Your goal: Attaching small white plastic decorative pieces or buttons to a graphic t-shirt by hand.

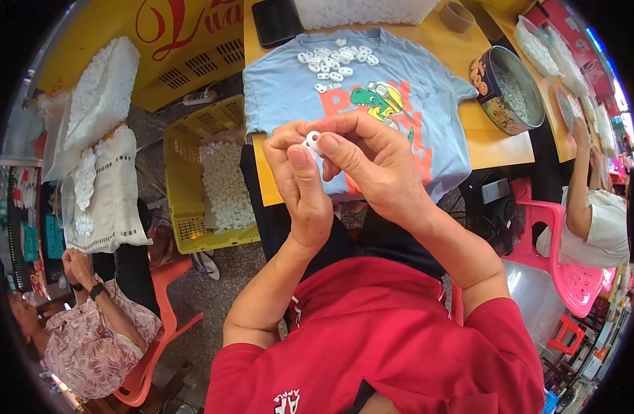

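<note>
In front of my chest I hold a small white plastic piece with round holes (pixel 313 141) between both hands. My left hand (pixel 299 183) pinches it from the left, thumb upright. My right hand (pixel 379 165) closes on its right side with thumb and curled fingers, which partly cover it. Beneath and beyond the hands, a light blue T-shirt (pixel 282 83) with a dinosaur print is spread over the table. A loose cluster of similar white pieces (pixel 329 62) lies on its upper part.
A round tin (pixel 484 86) of small metallic parts stands right on the yellow table (pixel 506 148). Beyond the shirt are a black phone (pixel 277 22) and a tape roll (pixel 457 16). A yellow crate (pixel 179 179) of white pieces sits left. Other people sit at both sides.
</note>
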Demonstrator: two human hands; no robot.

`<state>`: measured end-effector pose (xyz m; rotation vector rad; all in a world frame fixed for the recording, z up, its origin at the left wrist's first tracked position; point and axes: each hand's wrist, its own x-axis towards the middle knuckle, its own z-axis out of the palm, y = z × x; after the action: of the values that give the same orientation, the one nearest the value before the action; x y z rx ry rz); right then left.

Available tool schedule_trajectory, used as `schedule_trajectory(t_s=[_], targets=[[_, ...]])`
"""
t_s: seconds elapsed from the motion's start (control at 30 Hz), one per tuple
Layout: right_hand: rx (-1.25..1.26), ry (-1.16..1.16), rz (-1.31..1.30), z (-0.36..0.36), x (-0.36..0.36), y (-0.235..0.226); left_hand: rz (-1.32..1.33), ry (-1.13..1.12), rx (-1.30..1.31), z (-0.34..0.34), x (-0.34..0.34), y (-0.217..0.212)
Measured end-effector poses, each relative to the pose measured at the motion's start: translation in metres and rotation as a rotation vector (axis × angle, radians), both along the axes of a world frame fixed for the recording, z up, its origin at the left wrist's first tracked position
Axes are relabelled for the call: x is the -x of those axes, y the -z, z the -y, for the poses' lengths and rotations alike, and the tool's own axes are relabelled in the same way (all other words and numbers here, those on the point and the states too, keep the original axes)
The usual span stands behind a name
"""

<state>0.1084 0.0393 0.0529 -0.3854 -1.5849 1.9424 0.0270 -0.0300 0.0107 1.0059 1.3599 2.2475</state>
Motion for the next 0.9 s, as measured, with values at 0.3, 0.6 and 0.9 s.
schedule_trajectory(t_s=[0.3, 0.6, 0.9], targets=[[-0.025, -0.039, -0.034, 0.0, -0.001, 0.0, 0.209, 0.347, -0.062, 0.0, 0.004, -0.001], [-0.055, -0.048, 0.049, -0.001, -0.007, -0.01, 0.276, 0.511, -0.093, -0.002, 0.004, -0.001], [-0.102, -0.047, -0.048, -0.001, -0.007, -0.008, 0.338, 0.727, -0.265, 0.0, 0.013, 0.002]])
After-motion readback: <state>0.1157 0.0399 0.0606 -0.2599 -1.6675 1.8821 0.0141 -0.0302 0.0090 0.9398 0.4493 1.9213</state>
